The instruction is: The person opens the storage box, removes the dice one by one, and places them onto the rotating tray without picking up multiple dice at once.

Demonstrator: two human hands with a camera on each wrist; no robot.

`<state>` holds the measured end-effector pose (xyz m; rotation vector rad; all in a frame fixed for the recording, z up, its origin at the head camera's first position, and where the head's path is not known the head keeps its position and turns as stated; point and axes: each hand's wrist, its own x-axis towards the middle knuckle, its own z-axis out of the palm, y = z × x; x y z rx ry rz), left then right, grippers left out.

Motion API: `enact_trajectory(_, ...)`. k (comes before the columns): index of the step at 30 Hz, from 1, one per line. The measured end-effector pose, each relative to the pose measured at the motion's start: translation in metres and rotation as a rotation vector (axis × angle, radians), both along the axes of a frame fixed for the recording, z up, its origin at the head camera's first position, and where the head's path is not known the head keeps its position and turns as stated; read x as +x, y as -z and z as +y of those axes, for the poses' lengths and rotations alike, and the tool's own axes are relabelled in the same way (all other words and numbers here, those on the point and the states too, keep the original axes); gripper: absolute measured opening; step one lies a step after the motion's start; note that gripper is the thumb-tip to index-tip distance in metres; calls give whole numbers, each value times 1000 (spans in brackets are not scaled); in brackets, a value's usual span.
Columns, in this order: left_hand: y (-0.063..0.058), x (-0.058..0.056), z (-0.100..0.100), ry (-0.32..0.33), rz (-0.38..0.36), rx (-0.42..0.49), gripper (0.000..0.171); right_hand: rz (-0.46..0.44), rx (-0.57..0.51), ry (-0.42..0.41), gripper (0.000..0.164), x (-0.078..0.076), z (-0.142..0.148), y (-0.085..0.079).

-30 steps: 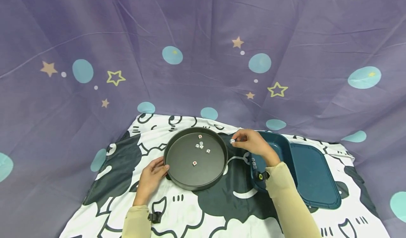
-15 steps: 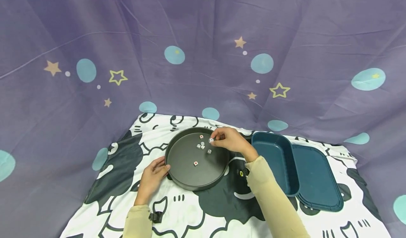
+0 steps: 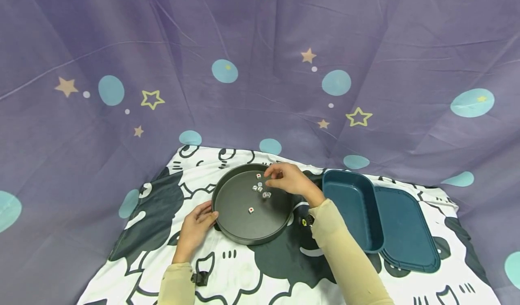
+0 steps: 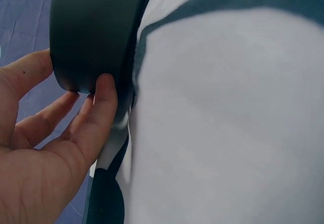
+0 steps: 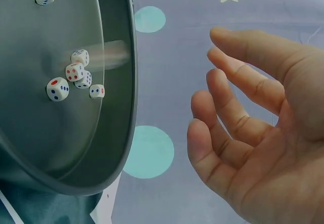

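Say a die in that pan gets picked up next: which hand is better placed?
Probably the right hand: it holds nothing and hovers close to most of the dice in the pan. The left hand grips the pan's side.

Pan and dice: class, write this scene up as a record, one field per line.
pan: dark, round, on a patterned cloth
dice: six sharp ones inside the pan; also a blurred streak, likely a moving die
left hand: holds the pan's edge
right hand: over the pan's right side, holding nothing
right of pan: blue box, then blue lid
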<state>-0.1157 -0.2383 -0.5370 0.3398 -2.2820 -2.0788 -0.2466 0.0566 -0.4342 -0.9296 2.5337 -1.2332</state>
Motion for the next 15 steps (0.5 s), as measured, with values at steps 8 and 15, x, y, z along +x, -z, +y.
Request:
enact_trajectory(8, -2, 0, 1, 10, 0, 0, 50, 30, 7, 26, 15, 2, 15, -6)
enact_trajectory(15, -3, 1, 1, 3, -7, -11, 50, 50, 22, 76, 16, 4, 44, -11)
